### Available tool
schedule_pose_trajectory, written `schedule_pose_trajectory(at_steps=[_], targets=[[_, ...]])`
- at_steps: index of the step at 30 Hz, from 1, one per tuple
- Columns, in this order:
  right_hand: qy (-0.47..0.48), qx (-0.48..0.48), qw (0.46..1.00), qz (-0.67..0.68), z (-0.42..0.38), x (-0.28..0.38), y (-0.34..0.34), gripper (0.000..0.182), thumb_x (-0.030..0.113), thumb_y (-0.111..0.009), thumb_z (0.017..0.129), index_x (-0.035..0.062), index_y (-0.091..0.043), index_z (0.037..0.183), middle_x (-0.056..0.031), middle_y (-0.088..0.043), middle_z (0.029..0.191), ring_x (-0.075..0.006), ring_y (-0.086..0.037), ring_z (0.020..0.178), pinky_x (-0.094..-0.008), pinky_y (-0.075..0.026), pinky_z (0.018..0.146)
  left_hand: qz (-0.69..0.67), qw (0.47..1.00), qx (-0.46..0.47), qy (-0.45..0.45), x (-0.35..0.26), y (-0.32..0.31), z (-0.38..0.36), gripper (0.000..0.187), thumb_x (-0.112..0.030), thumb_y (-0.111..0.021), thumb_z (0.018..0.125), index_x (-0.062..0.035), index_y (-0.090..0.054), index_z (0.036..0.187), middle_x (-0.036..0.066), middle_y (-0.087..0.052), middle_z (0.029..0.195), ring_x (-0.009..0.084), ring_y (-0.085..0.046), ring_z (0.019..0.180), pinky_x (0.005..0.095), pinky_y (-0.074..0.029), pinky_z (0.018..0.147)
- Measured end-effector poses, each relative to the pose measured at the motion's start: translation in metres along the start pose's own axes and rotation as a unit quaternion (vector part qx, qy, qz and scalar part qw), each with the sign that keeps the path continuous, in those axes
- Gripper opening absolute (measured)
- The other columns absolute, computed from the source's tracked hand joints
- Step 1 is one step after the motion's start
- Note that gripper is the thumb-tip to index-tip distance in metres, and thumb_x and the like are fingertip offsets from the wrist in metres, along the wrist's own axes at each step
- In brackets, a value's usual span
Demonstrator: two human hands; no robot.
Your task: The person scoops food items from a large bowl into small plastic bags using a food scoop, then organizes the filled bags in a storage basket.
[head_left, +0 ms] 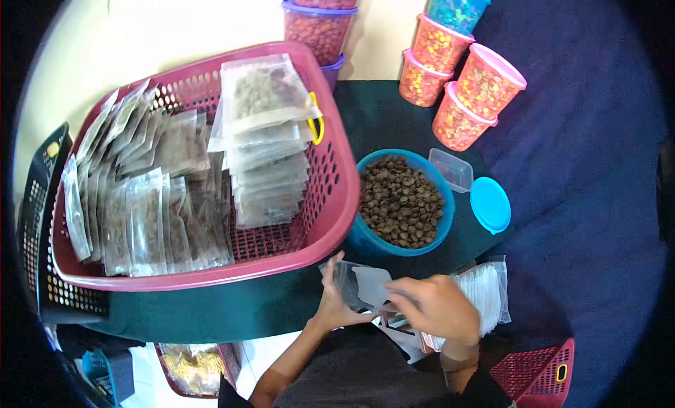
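My left hand (332, 304) grips a clear plastic bag (344, 278) just in front of the blue tub, its thumb and fingers around the bag's sides. My right hand (441, 306) is closed, pinching a whitish translucent piece (373, 286) that overlaps the bag; I cannot tell whether it is a scoop or a card. Behind both hands stands the blue tub (356, 234), filled with small round brown pieces (401, 201). A stack of clear plastic bags (493, 288) lies right of my right hand, partly hidden by it.
A maroon basket (327, 232) on the left holds many filled pouches (144, 225). By the tub lie a small clear container (451, 170) and a blue lid (490, 205). Pink-lidded tubs (485, 81) stand behind. Another maroon basket (538, 376) sits low at right.
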State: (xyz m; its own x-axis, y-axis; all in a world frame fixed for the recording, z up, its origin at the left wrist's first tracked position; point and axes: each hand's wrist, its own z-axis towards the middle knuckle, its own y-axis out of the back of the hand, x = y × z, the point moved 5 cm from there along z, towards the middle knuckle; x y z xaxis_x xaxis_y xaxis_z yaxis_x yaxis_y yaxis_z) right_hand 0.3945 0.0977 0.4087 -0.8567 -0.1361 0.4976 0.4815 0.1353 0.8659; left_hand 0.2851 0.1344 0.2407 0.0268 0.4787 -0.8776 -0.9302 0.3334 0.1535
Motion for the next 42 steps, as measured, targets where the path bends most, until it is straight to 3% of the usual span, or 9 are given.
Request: schedule_pose_trajectory(at_steps=[6, 7, 9, 12, 27, 32, 34, 39, 42], targets=[[-0.053, -0.242, 0.968, 0.047, -0.044, -0.027, 0.093, 0.014, 0.006, -0.055, 0.075, 0.0011, -0.06, 0.087, -0.0142, -0.06, 0.064, -0.0168, -0.06, 0.052, -0.025, -0.043, 0.047, 0.046, 0.999, -0.009, -0.012, -0.002, 0.001, -0.001, 0.129, -0.031, -0.084, 0.038, -0.0016, 0.006, 0.127, 0.025, -0.019, 0.126, 0.0347, -0.023, 0.118, 0.0429, -0.021, 0.097], [-0.113, -0.24, 0.963, 0.039, -0.04, -0.038, 0.101, 0.011, 0.006, -0.056, 0.074, 0.0002, -0.06, 0.082, -0.0148, -0.059, 0.063, -0.0208, -0.06, 0.054, -0.0265, -0.043, 0.047, 0.05, 0.998, -0.023, -0.011, -0.004, 0.001, -0.001, 0.125, -0.03, -0.083, 0.039, 0.0007, 0.0, 0.126, 0.024, -0.021, 0.124, 0.0344, -0.025, 0.116, 0.0429, -0.024, 0.096], [-0.065, -0.258, 0.964, -0.013, -0.02, -0.064, 0.108, 0.01, 0.007, -0.055, 0.073, -0.0004, -0.06, 0.077, -0.0169, -0.058, 0.063, -0.028, -0.059, 0.056, -0.0315, -0.044, 0.049, 0.061, 0.998, -0.016, -0.007, -0.003, -0.001, -0.003, 0.126, -0.03, -0.084, 0.038, 0.001, 0.001, 0.126, 0.024, -0.02, 0.125, 0.0344, -0.024, 0.117, 0.0427, -0.023, 0.097], [-0.057, -0.21, 0.972, -0.083, 0.014, -0.094, 0.112, 0.014, 0.011, -0.053, 0.071, -0.0009, -0.06, 0.07, -0.021, -0.056, 0.067, -0.0353, -0.057, 0.063, -0.041, -0.045, 0.055, 0.061, 0.997, -0.005, 0.039, -0.002, -0.004, -0.003, 0.131, -0.028, -0.085, 0.038, -0.0039, 0.008, 0.128, 0.023, -0.018, 0.129, 0.0329, -0.023, 0.12, 0.042, -0.02, 0.099], [-0.067, 0.021, 0.984, -0.166, 0.117, -0.118, 0.095, 0.017, 0.006, -0.059, 0.058, -0.004, -0.059, 0.071, -0.0216, -0.059, 0.079, -0.0333, -0.059, 0.079, -0.0391, -0.049, 0.065, 0.102, 0.983, -0.037, 0.145, -0.011, -0.013, 0.003, 0.131, -0.031, -0.086, 0.036, -0.0036, 0.004, 0.127, 0.023, -0.019, 0.128, 0.0324, -0.025, 0.119, 0.0412, -0.023, 0.098], [-0.039, -0.072, 0.99, -0.111, 0.084, -0.14, 0.094, 0.012, 0.006, -0.055, 0.064, -0.0047, -0.057, 0.068, -0.0226, -0.057, 0.067, -0.0359, -0.058, 0.068, -0.0394, -0.048, 0.06, 0.103, 0.982, -0.06, 0.146, -0.011, -0.012, 0.002, 0.131, -0.032, -0.085, 0.036, -0.0031, 0.004, 0.127, 0.023, -0.02, 0.128, 0.0323, -0.026, 0.118, 0.0413, -0.023, 0.098], [-0.009, -0.193, 0.981, 0.004, 0.064, -0.144, 0.1, 0.011, 0.006, -0.052, 0.071, -0.004, -0.055, 0.067, -0.022, -0.055, 0.06, -0.0343, -0.058, 0.06, -0.0388, -0.046, 0.054, 0.077, 0.982, -0.078, 0.155, -0.011, -0.012, 0.002, 0.13, -0.032, -0.085, 0.037, -0.002, 0.003, 0.128, 0.023, -0.021, 0.128, 0.0318, -0.026, 0.118, 0.0409, -0.024, 0.098], [-0.039, -0.246, 0.963, 0.102, 0.035, -0.154, 0.087, 0.011, 0.006, -0.052, 0.077, -0.0026, -0.055, 0.07, -0.0192, -0.056, 0.06, -0.0291, -0.058, 0.053, -0.0328, -0.043, 0.046, 0.091, 0.981, -0.079, 0.152, -0.008, -0.013, 0.002, 0.13, -0.031, -0.085, 0.037, -0.001, 0.002, 0.128, 0.022, -0.023, 0.127, 0.0308, -0.027, 0.118, 0.0401, -0.025, 0.098], [-0.055, -0.329, 0.928, 0.167, 0.022, -0.165, 0.079, 0.008, 0.004, -0.054, 0.077, -0.0029, -0.058, 0.077, -0.0127, -0.056, 0.057, -0.0135, -0.057, 0.049, -0.0246, -0.04, 0.045, 0.084, 0.98, -0.087, 0.161, -0.009, -0.015, 0.004, 0.129, -0.031, -0.085, 0.037, -0.0007, 0.001, 0.128, 0.022, -0.024, 0.126, 0.0306, -0.028, 0.118, 0.0397, -0.025, 0.097]])
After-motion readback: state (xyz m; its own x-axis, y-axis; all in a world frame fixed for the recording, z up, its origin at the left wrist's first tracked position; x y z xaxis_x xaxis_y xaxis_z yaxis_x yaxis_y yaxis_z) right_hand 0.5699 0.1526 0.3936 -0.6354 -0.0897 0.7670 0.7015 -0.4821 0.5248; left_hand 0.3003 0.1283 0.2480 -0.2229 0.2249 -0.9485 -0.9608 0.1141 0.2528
